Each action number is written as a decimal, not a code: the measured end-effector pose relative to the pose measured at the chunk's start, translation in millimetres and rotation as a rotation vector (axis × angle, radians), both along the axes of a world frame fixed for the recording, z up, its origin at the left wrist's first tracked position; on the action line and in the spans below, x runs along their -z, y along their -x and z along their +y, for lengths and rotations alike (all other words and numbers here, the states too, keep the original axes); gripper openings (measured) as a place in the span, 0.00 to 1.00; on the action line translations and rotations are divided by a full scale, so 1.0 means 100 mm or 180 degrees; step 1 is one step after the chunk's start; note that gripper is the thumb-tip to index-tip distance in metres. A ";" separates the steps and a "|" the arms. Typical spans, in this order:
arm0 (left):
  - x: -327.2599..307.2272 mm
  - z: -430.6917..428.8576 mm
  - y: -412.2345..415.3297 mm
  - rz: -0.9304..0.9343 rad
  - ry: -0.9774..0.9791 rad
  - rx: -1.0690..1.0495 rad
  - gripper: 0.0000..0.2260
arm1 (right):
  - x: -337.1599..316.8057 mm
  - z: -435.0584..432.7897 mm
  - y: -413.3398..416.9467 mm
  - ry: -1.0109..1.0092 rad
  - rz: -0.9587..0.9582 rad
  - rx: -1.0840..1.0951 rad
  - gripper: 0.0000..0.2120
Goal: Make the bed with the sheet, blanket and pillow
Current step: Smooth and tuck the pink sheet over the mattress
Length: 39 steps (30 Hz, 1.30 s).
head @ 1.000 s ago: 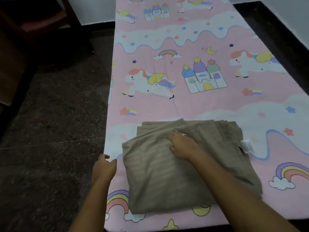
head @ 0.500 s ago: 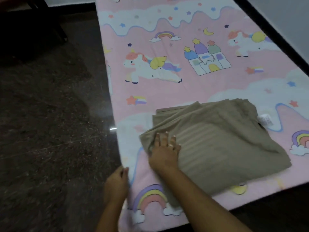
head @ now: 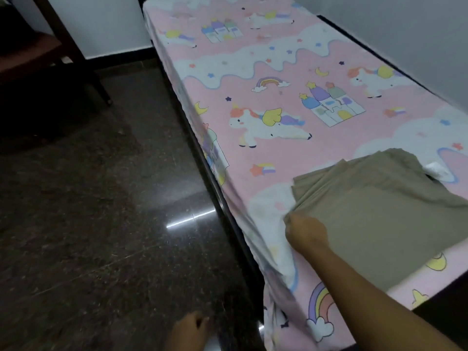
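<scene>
You are working on a bed where the pink unicorn-print sheet [head: 278, 72] is lying flat, so that step looks finished. Your right hand [head: 306, 233] is clamping its fingers on the left corner of the folded beige blanket [head: 379, 211], which is sitting at the near right. Your left hand [head: 187, 333] is hanging loosely curled over the floor, holding nothing. Spreading the blanket is remaining, and no pillow is showing.

The right hand [head: 306, 233] grips a corner of the folded tan blanket [head: 379, 216]. It lies on the pink unicorn sheet [head: 278, 72]. The left hand [head: 188, 333] hangs over the dark floor [head: 88, 211].
</scene>
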<state>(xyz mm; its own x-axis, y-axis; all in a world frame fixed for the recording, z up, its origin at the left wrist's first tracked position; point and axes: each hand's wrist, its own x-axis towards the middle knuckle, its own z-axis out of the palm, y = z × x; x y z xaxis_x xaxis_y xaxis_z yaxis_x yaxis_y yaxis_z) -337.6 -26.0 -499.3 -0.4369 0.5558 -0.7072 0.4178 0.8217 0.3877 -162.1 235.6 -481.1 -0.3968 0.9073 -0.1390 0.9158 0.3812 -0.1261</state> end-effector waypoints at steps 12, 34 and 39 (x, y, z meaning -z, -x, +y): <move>0.01 2.23 1.01 -0.0657 -0.1234 -0.0649 0.12 | -0.02 1.90 0.18 0.0331 0.0852 0.0486 0.29; 0.42 4.76 2.37 -0.1490 -0.1128 -0.2044 0.20 | 0.75 3.67 1.45 0.0046 0.0361 0.1376 0.26; 0.61 4.89 2.42 -0.1391 -0.1048 -0.2157 0.18 | 0.92 3.10 2.77 -0.0103 0.0569 0.0031 0.27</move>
